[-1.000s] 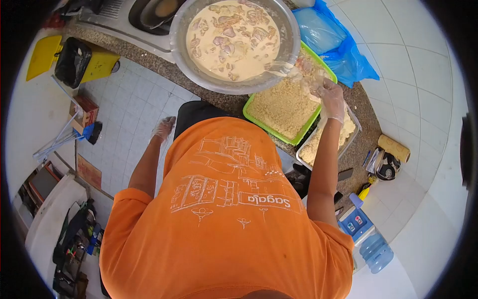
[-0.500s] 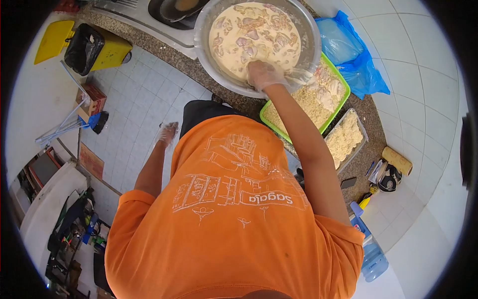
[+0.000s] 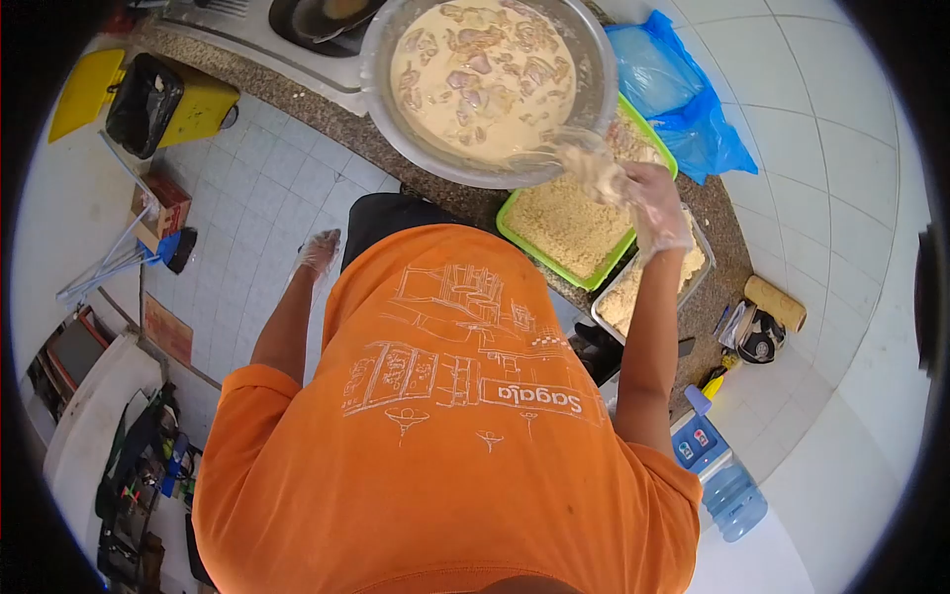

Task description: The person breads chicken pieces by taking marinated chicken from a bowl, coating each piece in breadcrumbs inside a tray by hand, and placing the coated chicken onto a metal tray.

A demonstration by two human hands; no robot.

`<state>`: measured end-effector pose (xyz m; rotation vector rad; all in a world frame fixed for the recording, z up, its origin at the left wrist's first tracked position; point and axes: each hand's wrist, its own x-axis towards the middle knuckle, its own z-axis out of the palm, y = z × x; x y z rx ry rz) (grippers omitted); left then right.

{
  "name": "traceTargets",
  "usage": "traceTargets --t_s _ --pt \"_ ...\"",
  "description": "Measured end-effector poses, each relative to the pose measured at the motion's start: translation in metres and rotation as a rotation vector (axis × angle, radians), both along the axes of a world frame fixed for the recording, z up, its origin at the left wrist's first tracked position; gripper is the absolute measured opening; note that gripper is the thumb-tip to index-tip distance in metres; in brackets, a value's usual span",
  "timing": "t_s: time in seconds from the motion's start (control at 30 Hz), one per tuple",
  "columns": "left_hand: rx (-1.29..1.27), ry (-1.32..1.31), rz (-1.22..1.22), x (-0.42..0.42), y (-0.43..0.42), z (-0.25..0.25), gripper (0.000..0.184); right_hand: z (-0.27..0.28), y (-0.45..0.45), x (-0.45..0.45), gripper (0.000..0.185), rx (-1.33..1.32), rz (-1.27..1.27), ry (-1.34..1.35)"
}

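Observation:
My right hand [image 3: 657, 206], in a clear plastic glove, is over the green tray [image 3: 566, 274] of pale crumbs. Its fingers are closed on a batter-coated piece [image 3: 598, 175], blurred by motion, near the bowl's rim. Left of this hand is the large metal bowl [image 3: 384, 132], holding meat pieces [image 3: 477, 97] in creamy batter. A second tray [image 3: 704, 269] of crumbs lies partly under my right forearm. My left hand [image 3: 320, 251], also gloved, hangs beside my body above the floor, empty, with its fingers loosely apart.
A blue plastic bag [image 3: 698, 129] lies behind the green tray by the tiled wall. The sink [image 3: 322, 42] with a pan is at the upper left. A yellow bin [image 3: 203, 104] stands on the floor. A paper roll [image 3: 775, 303] and small items sit at the right.
My right hand has moved from inside the bowl rightward to over the green tray, with a battered piece in its fingers. My left hand still hangs at my side.

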<state>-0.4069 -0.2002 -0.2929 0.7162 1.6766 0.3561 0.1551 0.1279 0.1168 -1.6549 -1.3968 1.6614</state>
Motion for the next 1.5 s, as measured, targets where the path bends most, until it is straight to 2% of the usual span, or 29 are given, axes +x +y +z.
traceTargets --t_s 0.07,0.17,0.23,0.33,0.4,0.43,0.47,0.57,0.6,0.7,0.77,0.8,0.87,0.9,0.93,0.97,1.03,1.07,1.1,1.2,1.23,1.33,1.43,1.5 --pt "0.032 0.007 -0.031 0.012 0.026 0.025 0.052 0.025 -0.012 0.02 0.026 0.01 -0.091 -0.025" --pt "-0.019 0.018 -0.111 0.029 0.06 0.057 0.054 0.031 -0.019 0.054 0.026 0.035 -0.158 -0.148" --pt "0.037 0.057 -0.145 0.044 0.074 0.078 0.055 0.017 -0.017 0.069 0.027 0.0 -0.115 -0.197" --pt "0.066 0.092 -0.203 0.048 0.078 0.071 0.057 -0.011 -0.016 0.067 0.028 0.031 -0.105 -0.318" --pt "0.065 0.102 -0.224 0.048 0.076 0.065 0.057 -0.061 -0.012 0.078 0.029 0.03 -0.179 -0.171" --pt "0.063 0.102 -0.227 0.049 0.075 0.066 0.057 -0.066 -0.011 0.072 0.029 0.028 -0.216 -0.098" --pt "0.062 0.102 -0.229 0.049 0.074 0.066 0.057 -0.064 -0.007 0.071 0.03 0.008 -0.015 -0.284" --pt "0.072 0.135 -0.208 0.047 0.056 0.069 0.058 -0.054 0.0 0.053 0.03 0.462 0.49 -1.107" --pt "0.084 0.202 -0.258 0.045 0.049 0.067 0.058 -0.045 0.008 0.039 0.03 0.35 0.486 -1.125" --pt "0.163 0.383 -0.449 0.028 0.019 0.045 0.058 -0.027 0.021 0.004 0.027 0.503 0.362 -0.892" --pt "0.281 0.464 -0.633 0.021 0.004 0.041 0.059 -0.029 0.03 -0.031 0.027 0.641 0.463 -0.772" --pt "0.012 0.309 -0.447 0.022 0.004 0.045 0.057 -0.033 0.034 -0.049 0.027 0.709 0.51 -0.713" --pt "0.166 0.404 -0.581 0.005 -0.028 -0.004 0.057 -0.079 0.036 -0.077 0.021 0.897 0.652 -0.62" --pt "0.244 0.452 -0.648 -0.006 -0.046 -0.033 0.058 -0.098 0.03 -0.095 0.021 0.793 0.582 -0.455" --pt "0.337 0.457 -0.639 -0.017 -0.059 -0.054 0.057 -0.104 0.027 -0.118 0.02 0.719 0.614 -0.449" --pt "0.245 0.385 -0.531 -0.015 -0.051 -0.037 0.056 -0.11 0.023 -0.142 0.02 0.646 0.644 -0.444" --pt "-0.04 0.168 -0.188 0.002 -0.015 0.035 0.055 -0.103 0.025 -0.188 0.021 0.551 0.906 -0.747" --pt "-0.091 0.127 -0.088 0.003 -0.004 0.054 0.055 -0.111 0.027 -0.197 0.022 0.522 0.915 -0.768" --pt "-0.126 0.097 -0.005 0.002 0.004 0.066 0.054 -0.122 0.031 -0.205 0.023 0.493 0.925 -0.788" --pt "-0.066 0.086 0.136 -0.008 0.008 0.059 0.053 -0.128 0.038 -0.206 0.024 0.397 0.851 -0.818" --pt "-0.052 0.078 0.136 -0.011 0.009 0.059 0.054 -0.126 0.041 -0.199 0.025 0.363 0.806 -0.824" --pt "-0.071 0.067 0.156 -0.013 0.022 0.07 0.055 -0.097 0.055 -0.175 0.035 0.316 0.91 -0.695" --pt "-0.097 0.053 0.161 -0.006 0.032 0.084 0.054 -0.086 0.043 -0.131 0.036 0.486 0.766 -0.586" --pt "-0.079 0.077 0.09 -0.005 0.031 0.069 0.053 -0.08 0.034 -0.105 0.034 0.17 0.454 -0.279"
